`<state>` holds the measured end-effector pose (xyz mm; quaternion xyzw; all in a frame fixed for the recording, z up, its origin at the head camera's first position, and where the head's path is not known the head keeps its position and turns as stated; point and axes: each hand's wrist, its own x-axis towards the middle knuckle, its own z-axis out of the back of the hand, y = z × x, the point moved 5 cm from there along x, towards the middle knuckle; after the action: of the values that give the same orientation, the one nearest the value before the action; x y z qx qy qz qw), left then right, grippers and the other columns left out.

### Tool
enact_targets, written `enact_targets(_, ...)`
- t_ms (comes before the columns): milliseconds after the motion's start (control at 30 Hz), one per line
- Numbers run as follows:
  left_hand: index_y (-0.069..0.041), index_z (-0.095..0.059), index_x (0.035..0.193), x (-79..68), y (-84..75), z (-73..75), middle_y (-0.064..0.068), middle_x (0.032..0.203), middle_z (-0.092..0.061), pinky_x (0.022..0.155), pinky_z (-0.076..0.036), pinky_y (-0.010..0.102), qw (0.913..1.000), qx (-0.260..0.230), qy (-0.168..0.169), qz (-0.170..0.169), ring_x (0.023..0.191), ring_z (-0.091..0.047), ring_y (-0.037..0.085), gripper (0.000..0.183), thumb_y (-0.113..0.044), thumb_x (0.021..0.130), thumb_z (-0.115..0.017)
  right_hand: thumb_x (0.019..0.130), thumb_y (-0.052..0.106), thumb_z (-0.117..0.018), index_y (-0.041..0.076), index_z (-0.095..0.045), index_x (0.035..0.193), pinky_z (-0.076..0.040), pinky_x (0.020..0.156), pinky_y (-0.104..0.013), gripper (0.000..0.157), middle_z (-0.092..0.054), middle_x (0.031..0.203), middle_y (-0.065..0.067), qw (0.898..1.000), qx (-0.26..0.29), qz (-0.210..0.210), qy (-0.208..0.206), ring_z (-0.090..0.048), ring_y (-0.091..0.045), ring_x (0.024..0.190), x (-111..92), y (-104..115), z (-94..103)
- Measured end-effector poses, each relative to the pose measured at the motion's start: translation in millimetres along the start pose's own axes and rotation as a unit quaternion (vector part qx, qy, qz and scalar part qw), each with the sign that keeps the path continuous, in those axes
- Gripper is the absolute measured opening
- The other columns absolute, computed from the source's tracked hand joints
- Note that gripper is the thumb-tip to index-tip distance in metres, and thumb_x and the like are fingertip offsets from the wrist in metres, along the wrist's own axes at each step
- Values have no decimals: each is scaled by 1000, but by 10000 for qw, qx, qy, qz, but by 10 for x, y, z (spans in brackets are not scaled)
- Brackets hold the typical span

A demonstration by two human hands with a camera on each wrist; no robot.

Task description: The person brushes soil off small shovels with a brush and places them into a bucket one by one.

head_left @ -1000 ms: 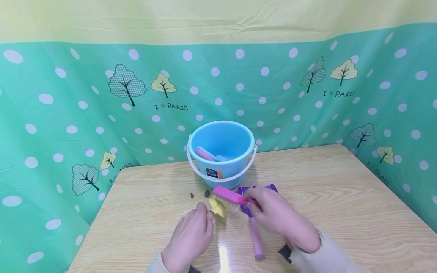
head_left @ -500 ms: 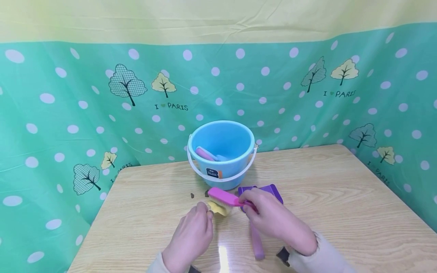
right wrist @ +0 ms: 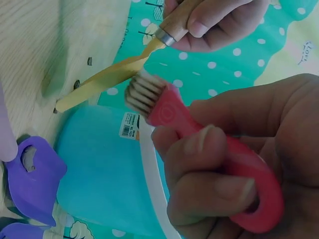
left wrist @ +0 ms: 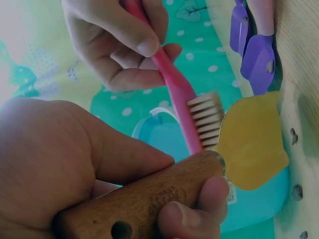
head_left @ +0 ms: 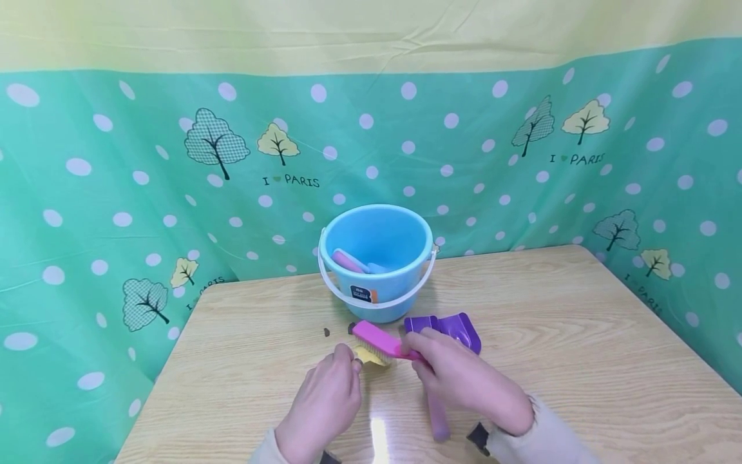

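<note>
Pink brush (left wrist: 175, 83) juts past right fingers (right wrist: 199, 152).

A fabric curtain (head_left: 371, 96) hangs from 9 o'clock through 12 to 3, creamy yellow above, green with pale dots below. Printed trees (head_left: 216, 143) with "I PARIS" lettering (head_left: 301, 182) show near 10 and 2 o'clock. The pale wood-grain bench (head_left: 580, 361) carries a bright light streak (head_left: 379, 438) at 6 o'clock.
</note>
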<state>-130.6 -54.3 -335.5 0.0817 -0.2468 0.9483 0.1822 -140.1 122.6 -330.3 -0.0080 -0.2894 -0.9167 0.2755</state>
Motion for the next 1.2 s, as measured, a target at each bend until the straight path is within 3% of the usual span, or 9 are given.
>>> enact_targets(633,-2,-52,90,-21,-24,47,-2,66,-45,44,-38,24,9997,-202,41,89,52,-41,8,12,-11,97,-49,86,5,-65,19,-65,98,-47,70,-28,18,-54,87,9,9966,-591,-573,-77,-51,-8,79,45,-180,-68)
enact_targets(967,-3,-53,89,-36,-48,70,-3,66,-46,45,-39,25,9999,-111,-23,26,53,-43,8,11,-11,96,-51,85,2,-64,16,-66,96,-48,71,-30,18,-55,86,7,9960,-503,-723,-168,-52,-9,81,56,-250,-50)
enact_targets(1200,-4,-53,88,-37,-45,63,-3,66,-46,46,-39,26,10000,-79,-3,24,54,-44,8,11,-11,96,-51,87,0,-60,15,-65,98,-49,75,-31,19,-59,92,5,9976,-210,-559,-338,-54,-8,85,49,-178,34)
